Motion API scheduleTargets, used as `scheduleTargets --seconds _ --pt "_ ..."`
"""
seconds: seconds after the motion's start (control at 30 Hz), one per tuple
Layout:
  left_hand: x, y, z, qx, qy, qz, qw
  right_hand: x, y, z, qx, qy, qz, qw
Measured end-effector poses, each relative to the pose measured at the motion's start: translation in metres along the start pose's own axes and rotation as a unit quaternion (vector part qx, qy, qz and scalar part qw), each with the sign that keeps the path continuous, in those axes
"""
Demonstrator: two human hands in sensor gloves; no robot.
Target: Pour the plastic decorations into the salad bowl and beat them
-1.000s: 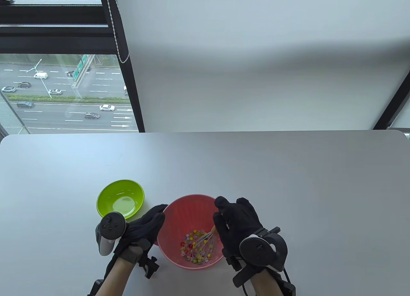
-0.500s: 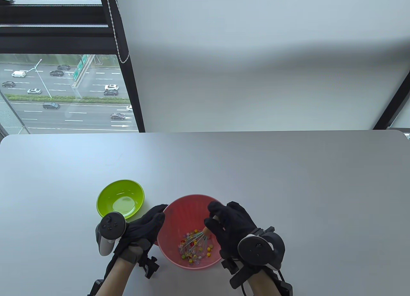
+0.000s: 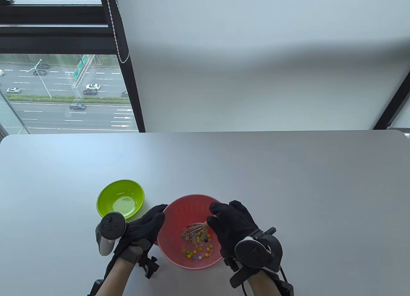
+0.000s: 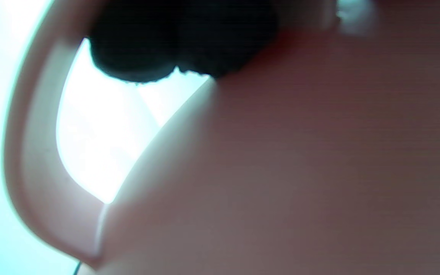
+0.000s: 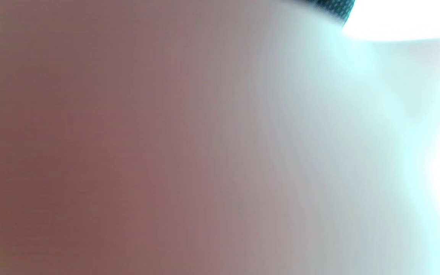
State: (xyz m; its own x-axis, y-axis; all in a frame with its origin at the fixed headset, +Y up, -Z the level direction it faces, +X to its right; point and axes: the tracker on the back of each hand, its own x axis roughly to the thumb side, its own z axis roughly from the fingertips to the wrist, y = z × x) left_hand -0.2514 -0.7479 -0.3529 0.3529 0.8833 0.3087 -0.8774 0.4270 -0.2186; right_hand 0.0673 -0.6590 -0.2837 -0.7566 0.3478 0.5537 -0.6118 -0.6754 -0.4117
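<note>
The plastic decorations (image 3: pixel 196 244), small glossy beads in yellow, red, green and clear, are scattered over the bottom of the pink salad bowl (image 3: pixel 174 212), a round, smooth-walled plastic bowl seen at the lower centre of the table view. A wire whisk (image 3: pixel 196 229) is dipped among them, its thin metal loops lying on the upper part of the heap. The whisk's handle is grasped by the right hand (image 3: pixel 232 224), whose black-gloved fingers are curled round it above the bowl's right rim. The left hand (image 3: pixel 144 227) is laid against the bowl's left outer wall, its fingers curved around the rim; in the left wrist view the dark fingertips (image 4: pixel 181 42) are seen over the blurred pink rim. The right wrist view is filled with an unfocused pink surface. A lime-green bowl (image 3: pixel 120 198), glossy and round, stands just up and left of the left hand. The matte grey table (image 3: pixel 288 180) is bounded by rounded far corners, and a broad bare stretch lies above and right of the bowls.
</note>
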Motion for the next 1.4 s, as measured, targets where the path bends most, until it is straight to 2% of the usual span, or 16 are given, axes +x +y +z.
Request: scheduleTargets --seconds 0.33,0.6,0.9,1.13,1.2,1.4 --pt "0.0 0.0 0.0 0.0 0.0 0.0 1.0 -0.001 -0.006 0.001 -0.018 -0.005 0.033 0.999" --pt "0.0 0.0 0.0 0.0 0.0 0.0 1.0 -0.003 -0.009 0.001 -0.029 0.004 0.017 0.999" --pt "0.0 0.0 0.0 0.001 0.0 0.001 1.0 -0.006 -0.006 0.001 -0.012 0.022 -0.042 0.999" --pt "0.0 -0.001 0.0 0.0 0.0 0.001 1.0 -0.009 0.001 -0.001 0.034 0.038 -0.097 0.994" --pt "0.0 -0.001 0.0 0.0 0.0 0.001 1.0 -0.012 0.004 -0.001 0.032 0.047 -0.11 0.992" --pt "0.0 -0.001 0.0 0.0 0.0 0.0 1.0 -0.011 0.003 -0.001 0.026 0.037 -0.08 0.996"
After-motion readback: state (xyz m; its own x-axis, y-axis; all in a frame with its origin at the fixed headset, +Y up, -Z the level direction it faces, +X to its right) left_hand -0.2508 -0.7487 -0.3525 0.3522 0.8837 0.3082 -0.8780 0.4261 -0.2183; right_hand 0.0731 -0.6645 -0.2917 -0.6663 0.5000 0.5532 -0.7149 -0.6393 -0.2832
